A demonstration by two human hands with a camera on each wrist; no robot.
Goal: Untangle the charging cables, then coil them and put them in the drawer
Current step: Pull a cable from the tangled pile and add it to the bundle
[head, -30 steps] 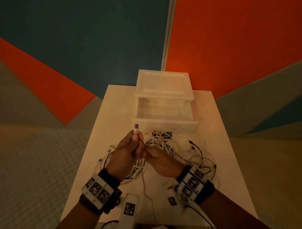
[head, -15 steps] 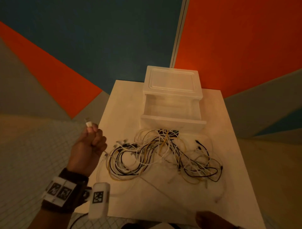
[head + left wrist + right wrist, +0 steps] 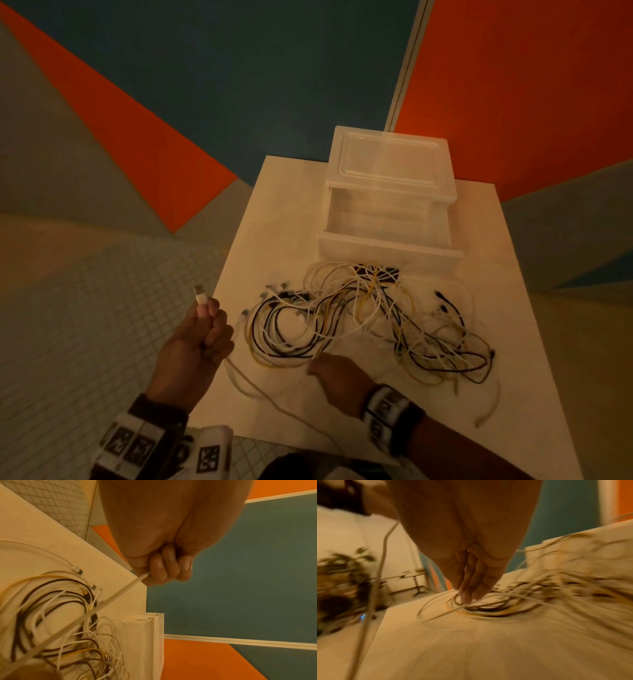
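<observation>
A tangle of white, black and yellow charging cables (image 3: 376, 318) lies on the white table (image 3: 274, 212) in front of the open translucent drawer (image 3: 387, 222). My left hand (image 3: 202, 335) is raised past the table's left edge. It grips one white cable (image 3: 111, 601), whose USB plug (image 3: 200, 294) sticks up out of the fist. That cable trails down across the table's near edge (image 3: 260, 394). My right hand (image 3: 337, 373) reaches to the near side of the tangle. Its straight fingertips (image 3: 467, 599) touch a white strand there; this view is blurred.
The drawer unit (image 3: 390, 161) stands at the table's far end against the orange and blue wall. Loose cable ends (image 3: 483, 419) spread toward the table's right side. Tiled floor (image 3: 85, 308) lies to the left. A plant (image 3: 342, 563) shows beyond the table.
The hands parted from the table's middle. My left hand pulled the plug end out to the left. My right hand dropped to the near edge, then came forward to the tangle.
</observation>
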